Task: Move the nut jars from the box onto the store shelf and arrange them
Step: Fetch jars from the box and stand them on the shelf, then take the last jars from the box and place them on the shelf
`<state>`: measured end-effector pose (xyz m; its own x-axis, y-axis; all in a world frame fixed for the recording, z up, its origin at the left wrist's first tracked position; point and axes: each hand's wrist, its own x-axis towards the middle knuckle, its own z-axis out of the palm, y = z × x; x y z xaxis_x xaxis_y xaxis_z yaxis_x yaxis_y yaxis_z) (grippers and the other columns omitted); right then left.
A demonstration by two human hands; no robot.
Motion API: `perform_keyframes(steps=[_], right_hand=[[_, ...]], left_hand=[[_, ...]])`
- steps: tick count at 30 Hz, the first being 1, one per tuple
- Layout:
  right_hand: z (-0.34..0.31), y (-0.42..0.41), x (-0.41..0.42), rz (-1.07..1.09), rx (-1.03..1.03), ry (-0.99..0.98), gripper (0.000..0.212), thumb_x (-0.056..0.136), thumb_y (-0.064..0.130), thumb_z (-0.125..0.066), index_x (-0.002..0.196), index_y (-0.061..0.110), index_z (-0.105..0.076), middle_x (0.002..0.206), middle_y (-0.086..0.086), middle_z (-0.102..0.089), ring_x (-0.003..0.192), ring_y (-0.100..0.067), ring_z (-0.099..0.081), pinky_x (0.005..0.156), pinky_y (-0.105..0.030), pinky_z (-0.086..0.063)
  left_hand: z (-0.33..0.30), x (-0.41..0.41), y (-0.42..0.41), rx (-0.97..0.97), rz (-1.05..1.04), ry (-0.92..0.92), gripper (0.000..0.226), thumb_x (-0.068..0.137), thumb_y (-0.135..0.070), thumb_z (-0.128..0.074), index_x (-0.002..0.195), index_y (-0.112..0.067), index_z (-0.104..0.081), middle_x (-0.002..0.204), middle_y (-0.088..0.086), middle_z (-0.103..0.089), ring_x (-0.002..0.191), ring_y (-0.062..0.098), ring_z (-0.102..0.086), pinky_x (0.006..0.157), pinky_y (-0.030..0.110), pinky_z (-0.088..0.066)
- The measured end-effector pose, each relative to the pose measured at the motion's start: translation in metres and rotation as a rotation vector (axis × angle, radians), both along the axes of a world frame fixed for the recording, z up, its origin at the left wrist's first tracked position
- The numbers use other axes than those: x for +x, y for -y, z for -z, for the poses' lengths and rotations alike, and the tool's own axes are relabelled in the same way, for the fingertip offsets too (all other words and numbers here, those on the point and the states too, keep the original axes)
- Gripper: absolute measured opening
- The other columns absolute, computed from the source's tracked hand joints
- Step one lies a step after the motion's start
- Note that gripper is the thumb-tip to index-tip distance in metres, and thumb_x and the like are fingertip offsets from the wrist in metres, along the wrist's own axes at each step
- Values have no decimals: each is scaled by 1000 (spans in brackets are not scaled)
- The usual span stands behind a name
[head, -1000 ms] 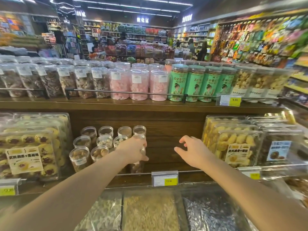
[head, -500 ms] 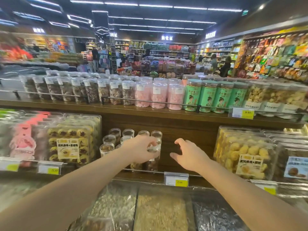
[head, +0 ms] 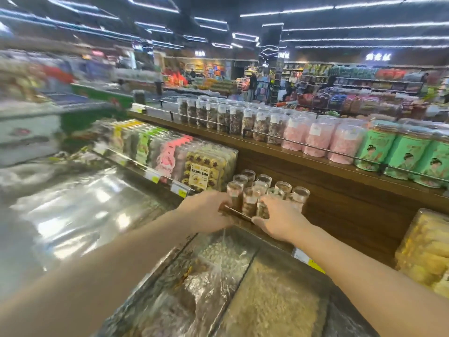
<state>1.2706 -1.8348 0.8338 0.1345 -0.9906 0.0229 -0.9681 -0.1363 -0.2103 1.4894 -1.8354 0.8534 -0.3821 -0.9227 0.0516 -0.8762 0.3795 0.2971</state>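
Already a cluster of nut jars (head: 264, 193) stands on the lower shelf (head: 340, 205), left hand (head: 206, 210) at its 9 o'clock and right hand (head: 279, 220) at 5 o'clock bracketing it, grip unclear; box unseen, so remaining count unknown.

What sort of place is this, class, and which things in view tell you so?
A food shop, most likely a supermarket: rows of pink jars and green tins on a wooden shelf, yellow price tags, and more stocked aisles behind.
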Motion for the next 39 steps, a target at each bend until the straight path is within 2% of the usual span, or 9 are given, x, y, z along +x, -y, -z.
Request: perform_keyframes(steps=[3, 7, 10, 16, 19, 22, 28, 33, 39], right_hand=[[4, -11, 45, -139, 43, 29, 67, 97, 52, -58, 152, 20, -37, 147, -10, -48, 130, -29, -52, 103, -41, -48], [14, -34, 116, -328, 67, 24, 61, 95, 54, -58, 145, 23, -41, 135, -7, -54, 117, -29, -58, 92, -44, -53], [15, -58, 174, -465, 75, 9, 61, 96, 52, -57, 147, 24, -38, 132, -6, -53, 113, -28, -58, 84, -42, -53], [8, -127, 287, -716, 57, 41, 62, 95, 49, -61, 147, 22, -42, 141, -7, -54, 124, -28, -55, 98, -45, -50], [11, -172, 342, -839, 86, 44, 64, 94, 46, -63, 149, 20, -41, 149, -6, -48, 135, -27, -48, 106, -44, -45], [17, -228, 394, -924, 122, 13, 63, 93, 46, -63, 147, 22, -41, 141, -9, -51, 131, -30, -51, 102, -42, -46], [40, -371, 493, -1097, 159, -29, 64, 92, 44, -64, 148, 24, -40, 138, -7, -53, 124, -28, -54, 100, -43, -48], [69, -503, 568, -1275, 212, -59, 63, 94, 43, -62, 149, 25, -39, 141, -8, -50, 127, -29, -51, 99, -42, -48], [106, -657, 629, -1509, 244, -140, 59, 94, 40, -62, 146, 23, -40, 137, -10, -51, 125, -33, -52, 96, -42, -47]], left_hand=[[7, 45, -40, 8, -148, 35, 35, 86, -53, -65, 116, -36, -64, 104, -10, -66, 92, 15, -64, 82, 38, -59], [13, 108, -110, -6, -303, -20, 48, 88, -46, -68, 134, -32, -61, 114, -11, -66, 97, 13, -62, 84, 30, -54], [13, 154, -164, 3, -468, 37, 53, 88, -59, -65, 136, -36, -58, 121, -10, -65, 105, 16, -61, 80, 29, -46], [14, 238, -282, 38, -752, 26, 34, 91, -52, -63, 122, -41, -61, 125, -16, -61, 110, 12, -57, 86, 33, -49], [15, 276, -348, 43, -871, 32, 38, 91, -56, -63, 125, -41, -60, 128, -16, -59, 119, 13, -56, 89, 33, -48], [23, 315, -421, 60, -967, 34, 43, 92, -57, -63, 130, -37, -59, 131, -15, -56, 122, 12, -55, 86, 33, -45], [47, 370, -593, 105, -1174, -2, 44, 91, -57, -65, 130, -36, -59, 130, -12, -59, 122, 12, -55, 96, 33, -46], [66, 397, -732, 120, -1360, -34, 42, 90, -57, -63, 127, -39, -58, 115, -13, -56, 116, 13, -57, 93, 36, -49], [101, 408, -877, 165, -1575, -121, 44, 89, -60, -61, 127, -38, -59, 127, -12, -60, 119, 13, -58, 98, 44, -52]])
